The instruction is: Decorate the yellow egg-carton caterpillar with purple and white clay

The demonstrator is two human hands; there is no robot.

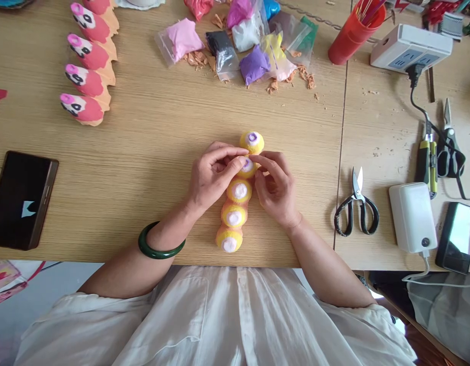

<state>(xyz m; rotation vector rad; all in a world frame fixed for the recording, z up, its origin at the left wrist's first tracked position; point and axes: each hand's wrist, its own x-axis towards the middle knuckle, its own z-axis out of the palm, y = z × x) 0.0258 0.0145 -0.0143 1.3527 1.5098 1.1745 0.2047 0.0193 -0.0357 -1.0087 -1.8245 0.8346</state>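
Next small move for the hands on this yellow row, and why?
Probably press the purple piece flat onto the second cup: left hand and right hand pinch it there, the top cup already bears a purple ring, the lower three cups show only white.

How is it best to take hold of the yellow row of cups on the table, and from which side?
Take the row by its orange long sides at the middle, probably coming in from the left and the right together. It runs away from the person, and its domed tops carry dots that a grip from above might squash.
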